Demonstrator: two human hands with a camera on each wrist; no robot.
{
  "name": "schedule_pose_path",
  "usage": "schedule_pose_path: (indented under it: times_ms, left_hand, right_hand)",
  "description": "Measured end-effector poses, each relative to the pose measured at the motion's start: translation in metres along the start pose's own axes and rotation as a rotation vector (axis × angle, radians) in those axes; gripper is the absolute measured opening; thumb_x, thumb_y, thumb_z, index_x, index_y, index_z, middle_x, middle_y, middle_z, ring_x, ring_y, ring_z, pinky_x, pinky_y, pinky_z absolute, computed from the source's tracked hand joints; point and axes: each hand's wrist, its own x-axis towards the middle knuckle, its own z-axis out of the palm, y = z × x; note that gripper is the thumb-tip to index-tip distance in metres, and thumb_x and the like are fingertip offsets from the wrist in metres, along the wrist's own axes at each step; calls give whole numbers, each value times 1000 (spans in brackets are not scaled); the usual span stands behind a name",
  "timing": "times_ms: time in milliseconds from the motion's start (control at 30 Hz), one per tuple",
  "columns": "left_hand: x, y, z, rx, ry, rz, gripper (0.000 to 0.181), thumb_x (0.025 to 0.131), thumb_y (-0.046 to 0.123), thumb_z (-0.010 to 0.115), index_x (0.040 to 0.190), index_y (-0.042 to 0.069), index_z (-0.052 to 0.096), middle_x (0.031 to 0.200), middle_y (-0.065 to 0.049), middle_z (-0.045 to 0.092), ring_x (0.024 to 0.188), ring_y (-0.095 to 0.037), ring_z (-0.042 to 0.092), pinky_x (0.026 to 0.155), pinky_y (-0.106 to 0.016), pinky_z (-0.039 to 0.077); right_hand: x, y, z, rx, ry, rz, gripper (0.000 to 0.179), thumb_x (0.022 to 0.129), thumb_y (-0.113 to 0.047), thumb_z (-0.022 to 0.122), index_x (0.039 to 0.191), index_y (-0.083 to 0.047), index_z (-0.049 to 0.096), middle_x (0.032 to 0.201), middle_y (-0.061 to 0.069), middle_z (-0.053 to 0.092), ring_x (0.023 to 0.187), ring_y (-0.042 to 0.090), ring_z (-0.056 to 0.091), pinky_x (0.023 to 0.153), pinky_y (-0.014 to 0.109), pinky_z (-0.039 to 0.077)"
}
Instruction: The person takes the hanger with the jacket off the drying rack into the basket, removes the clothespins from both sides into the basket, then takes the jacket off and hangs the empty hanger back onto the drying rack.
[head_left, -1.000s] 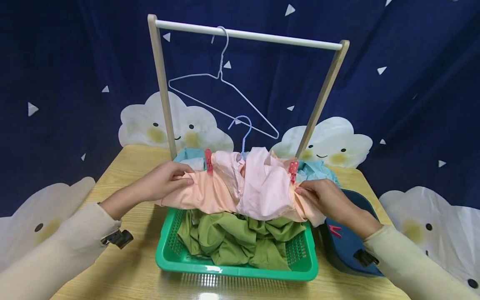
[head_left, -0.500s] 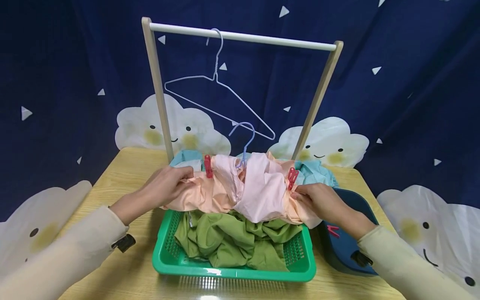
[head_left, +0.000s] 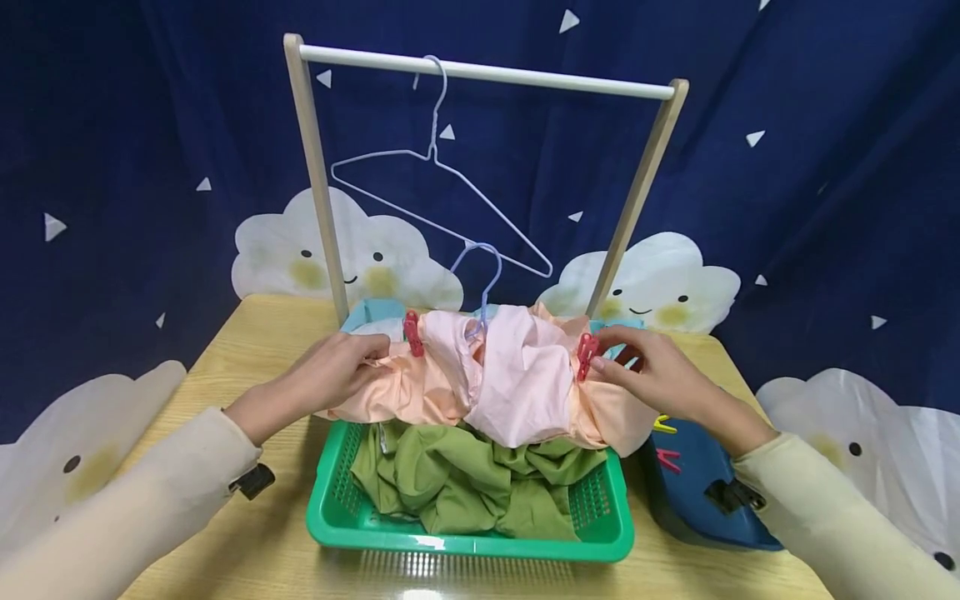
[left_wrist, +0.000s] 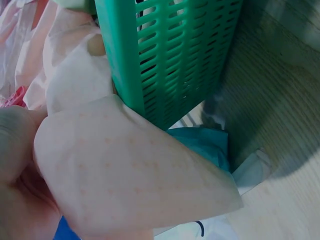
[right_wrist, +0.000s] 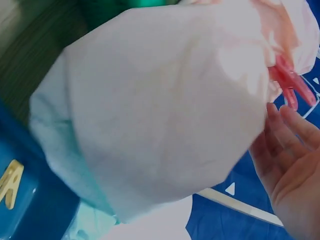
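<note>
A pink and peach garment lies over a lilac hanger, whose hook sticks up at its middle. One red clothespin is clipped on its left side and another red clothespin on its right. My left hand pinches the left sleeve; the left wrist view shows that sleeve cloth spread in front of the fingers. Beside the right clothespin is my right hand, its thumb and fingers apart. In the right wrist view its fingertips are close under the clothespin, without gripping it.
Below the garment, a green basket holds green cloth. A blue bin at right contains a yellow clothespin and a red clothespin. Behind, a rack bears a white hanger. Light-blue cloth lies behind the garment.
My right hand has let go of the right sleeve and moved up beside the right clothespin. My left hand keeps its pinch. The garment and hanger have shifted slightly.
</note>
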Motion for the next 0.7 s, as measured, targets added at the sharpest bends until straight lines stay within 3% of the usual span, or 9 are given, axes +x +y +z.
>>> schedule_pose_path:
  times_ms: [100, 233, 467, 700]
  left_hand:
    - [1, 0, 0, 2, -12, -3, 34, 91, 13, 74, 72, 16, 46, 63, 8, 33, 58, -10, 36, 53, -24, 26]
    - [0, 1, 0, -4, -15, -11, 34, 90, 13, 74, 72, 16, 46, 62, 8, 33, 58, -10, 36, 53, -24, 26]
    - [0, 2, -1, -3, -27, -16, 33, 90, 13, 75, 72, 16, 47, 62, 7, 36, 58, -10, 37, 53, -24, 28]
    - [-1, 3, -1, 0, -16, -21, 34, 90, 11, 74, 71, 15, 47, 62, 7, 35, 58, -10, 37, 53, -24, 28]
  right_hand:
    - [5, -3, -2, 61, 13, -9, 38, 98, -21, 67, 132, -4, 64, 113, 14, 74, 76, 16, 70, 63, 25, 56]
    - [11, -5, -4, 101, 16, -33, 39, 98, -14, 66, 135, 0, 62, 107, 16, 74, 66, 19, 66, 53, 26, 52]
    - [15, -8, -7, 56, 1, -46, 28, 97, -9, 67, 122, 1, 69, 105, 15, 74, 63, 19, 64, 53, 25, 50]
    - [17, -5, -10, 114, -19, -84, 15, 95, -5, 68, 108, 0, 73, 89, 11, 73, 60, 14, 64, 53, 24, 50]
